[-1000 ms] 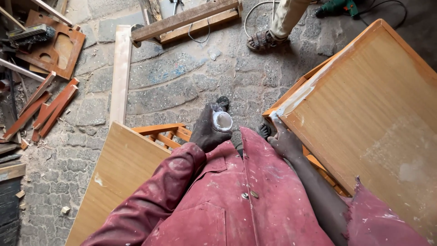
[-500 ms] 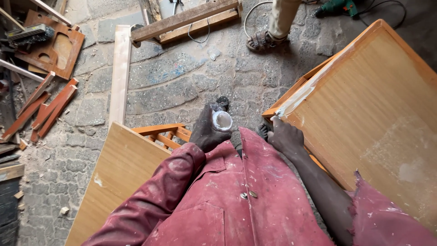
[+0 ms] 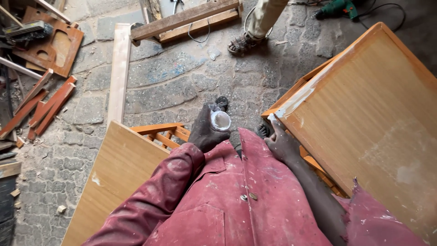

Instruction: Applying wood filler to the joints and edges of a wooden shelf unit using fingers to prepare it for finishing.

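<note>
left hand (image 3: 205, 132) is closed round a small white tub (image 3: 221, 121), open mouth facing up; right hand (image 3: 281, 142) has fingertips on the white-smeared corner of the wooden panel (image 3: 364, 114), just right of the tub; its grip cannot be made out.

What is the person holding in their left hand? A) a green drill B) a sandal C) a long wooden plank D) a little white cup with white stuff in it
D: the left hand is wrapped around a small white cup with white stuff inside, while the green drill lies far off on the stone floor.
</note>
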